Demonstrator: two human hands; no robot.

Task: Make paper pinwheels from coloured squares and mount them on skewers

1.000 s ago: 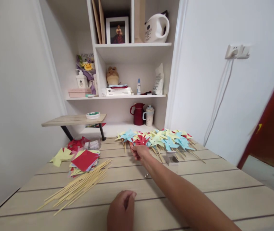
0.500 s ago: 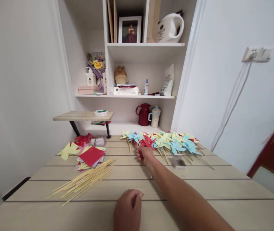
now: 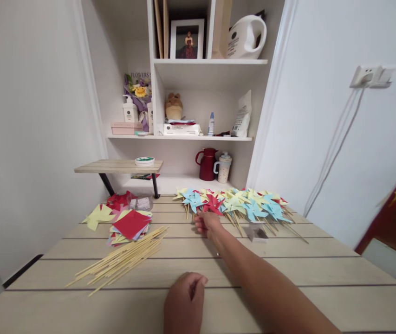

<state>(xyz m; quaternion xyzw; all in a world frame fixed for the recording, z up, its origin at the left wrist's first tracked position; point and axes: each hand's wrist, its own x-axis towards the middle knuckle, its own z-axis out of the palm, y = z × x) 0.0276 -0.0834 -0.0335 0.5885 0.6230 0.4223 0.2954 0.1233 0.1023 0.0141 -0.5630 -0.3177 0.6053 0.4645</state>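
My right hand (image 3: 207,224) reaches to the near edge of a spread of paper pinwheels, its fingers loosely bent and apart, with nothing visible in them. Just beyond the fingers lie a red pinwheel (image 3: 214,204) and a blue pinwheel (image 3: 194,201); the red one's stick is largely hidden by the hand. More yellow and blue pinwheels (image 3: 254,211) on wooden sticks lie to the right. My left hand (image 3: 185,301) rests curled shut at the front of the table, holding nothing that shows.
Thin wooden sticks (image 3: 123,260) lie left of centre, behind them a stack of coloured paper squares (image 3: 132,226). Cut paper (image 3: 98,215) and a clear box (image 3: 141,202) are farther back. Another small clear box (image 3: 257,233) stands right of my forearm. A raised shelf (image 3: 114,167) stands back left.
The fingers of my right hand have loosened beside the red pinwheel. My left hand stays in place. The view has shifted slightly.
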